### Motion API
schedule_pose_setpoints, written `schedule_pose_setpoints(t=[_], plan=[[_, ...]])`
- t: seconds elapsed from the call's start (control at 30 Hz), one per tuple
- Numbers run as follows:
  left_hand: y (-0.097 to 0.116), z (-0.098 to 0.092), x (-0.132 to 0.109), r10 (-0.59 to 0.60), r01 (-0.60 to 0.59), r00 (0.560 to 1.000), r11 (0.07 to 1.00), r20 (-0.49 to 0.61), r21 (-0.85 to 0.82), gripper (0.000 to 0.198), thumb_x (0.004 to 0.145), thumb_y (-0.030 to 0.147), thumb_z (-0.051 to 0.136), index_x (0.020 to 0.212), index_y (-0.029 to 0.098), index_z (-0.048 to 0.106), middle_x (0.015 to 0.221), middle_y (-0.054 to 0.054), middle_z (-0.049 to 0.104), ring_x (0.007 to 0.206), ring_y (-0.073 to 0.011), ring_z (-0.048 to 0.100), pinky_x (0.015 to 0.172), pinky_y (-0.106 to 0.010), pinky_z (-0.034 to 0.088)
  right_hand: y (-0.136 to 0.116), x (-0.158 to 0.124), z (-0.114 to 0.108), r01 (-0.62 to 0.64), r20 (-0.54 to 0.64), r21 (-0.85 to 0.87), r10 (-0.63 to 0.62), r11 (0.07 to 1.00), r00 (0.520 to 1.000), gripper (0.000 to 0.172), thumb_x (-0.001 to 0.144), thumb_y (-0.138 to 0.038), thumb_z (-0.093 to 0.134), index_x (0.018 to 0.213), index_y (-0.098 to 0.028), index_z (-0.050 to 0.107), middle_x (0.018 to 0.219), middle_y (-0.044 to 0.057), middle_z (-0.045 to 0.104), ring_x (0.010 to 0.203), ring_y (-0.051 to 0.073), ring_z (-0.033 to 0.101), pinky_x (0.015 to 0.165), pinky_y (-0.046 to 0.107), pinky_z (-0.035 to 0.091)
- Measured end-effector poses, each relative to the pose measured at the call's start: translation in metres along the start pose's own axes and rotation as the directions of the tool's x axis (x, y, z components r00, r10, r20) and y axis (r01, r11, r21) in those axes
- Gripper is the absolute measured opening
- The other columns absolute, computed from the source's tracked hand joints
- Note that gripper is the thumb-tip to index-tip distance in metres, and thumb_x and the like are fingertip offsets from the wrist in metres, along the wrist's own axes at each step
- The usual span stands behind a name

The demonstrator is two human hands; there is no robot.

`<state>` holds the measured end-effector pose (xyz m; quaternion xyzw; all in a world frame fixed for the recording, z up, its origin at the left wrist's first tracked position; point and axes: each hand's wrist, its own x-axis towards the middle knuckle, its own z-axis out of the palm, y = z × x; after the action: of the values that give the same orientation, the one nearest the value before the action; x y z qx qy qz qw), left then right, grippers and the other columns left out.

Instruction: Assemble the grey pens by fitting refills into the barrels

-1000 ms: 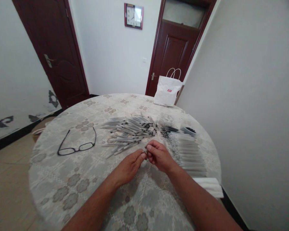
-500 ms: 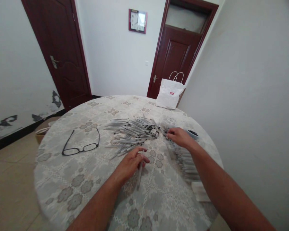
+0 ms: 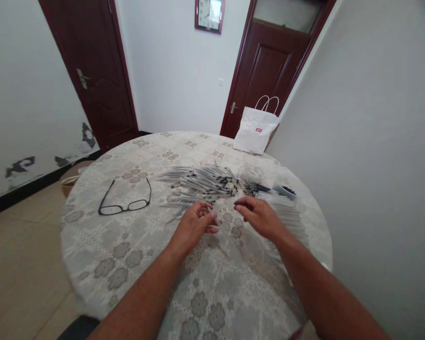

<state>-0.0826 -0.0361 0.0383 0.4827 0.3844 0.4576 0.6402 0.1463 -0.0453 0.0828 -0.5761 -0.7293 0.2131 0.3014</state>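
Observation:
Near the middle of the table, my left hand (image 3: 197, 223) is closed around a pale, see-through pen barrel (image 3: 216, 218), blurred and mostly hidden by the fingers. To its right, my right hand (image 3: 258, 216) has its fingertips pinched together; whatever is in them is too small to make out. A gap separates the two hands. Just beyond my left hand lies a pile of pale pens (image 3: 198, 182) with dark tips. Small dark pen parts (image 3: 255, 189) lie in a heap past my right hand. Rows of clear pen barrels (image 3: 286, 212) sit beside my right forearm, partly covered by it.
A small bowl of black pieces (image 3: 285, 191) stands at the right, near clear plastic wrap (image 3: 252, 173). Black-framed glasses (image 3: 124, 208) rest on the left. A white paper bag (image 3: 255, 130) stands at the back edge of the round table with its patterned cloth (image 3: 127, 278).
My right hand has come back from the dark parts toward my left hand. My left hand has shifted slightly up, and the barrel in it has turned. The view has tilted down a little.

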Motion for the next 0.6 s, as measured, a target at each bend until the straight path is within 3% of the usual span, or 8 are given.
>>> schedule_pose_setpoints(t=[0.13, 0.27, 0.4, 0.6], plan=[[0.0, -0.001, 0.0, 0.017, -0.018, 1.0, 1.0, 0.023, 0.02, 0.035, 0.076, 0.039, 0.079, 0.096, 0.019, 0.057, 0.073, 0.001, 0.066, 0.073, -0.0188, 0.07, 0.069, -0.034, 0.061, -0.027, -0.032, 0.036, 0.077, 0.028, 0.024, -0.078, 0.997, 0.997, 0.016, 0.095, -0.03, 0.063, 0.105, -0.023, 0.074, 0.092, 0.001, 0.075, 0.079, 0.015, 0.067, 0.073, 0.026, 0.047], [0.001, -0.002, -0.001, -0.008, 0.0, 0.997, 0.995, 0.071, 0.105, 0.033, 0.077, 0.042, 0.078, 0.093, 0.019, 0.06, 0.075, -0.002, 0.07, 0.073, -0.0194, 0.071, 0.07, -0.034, 0.061, -0.031, -0.044, 0.048, 0.1, 0.015, -0.055, -0.099, 0.994, 0.995, 0.01, 0.095, -0.022, 0.063, 0.102, -0.02, 0.071, 0.093, 0.002, 0.074, 0.082, 0.015, 0.066, 0.075, 0.026, 0.045], [0.002, -0.003, 0.001, -0.044, 0.017, 0.993, 0.974, 0.114, 0.227, 0.031, 0.08, 0.047, 0.073, 0.087, 0.017, 0.065, 0.081, -0.005, 0.073, 0.076, -0.021, 0.072, 0.07, -0.034, 0.06, -0.028, -0.06, 0.041, 0.07, 0.063, -0.234, -0.057, 0.97, 0.996, 0.009, 0.095, -0.02, 0.063, 0.103, -0.018, 0.067, 0.097, 0.006, 0.072, 0.088, 0.018, 0.065, 0.081, 0.028, 0.046], [0.004, -0.007, 0.005, -0.044, 0.041, 0.999, 0.942, 0.002, 0.332, 0.036, 0.077, 0.051, 0.074, 0.085, 0.017, 0.066, 0.079, -0.006, 0.073, 0.072, -0.0204, 0.071, 0.066, -0.032, 0.058, -0.004, -0.102, -0.001, 0.053, 0.092, -0.412, -0.017, 0.91, 0.996, 0.012, 0.1, -0.021, 0.054, 0.105, -0.02, 0.065, 0.103, 0.007, 0.067, 0.094, 0.02, 0.064, 0.085, 0.03, 0.048]])
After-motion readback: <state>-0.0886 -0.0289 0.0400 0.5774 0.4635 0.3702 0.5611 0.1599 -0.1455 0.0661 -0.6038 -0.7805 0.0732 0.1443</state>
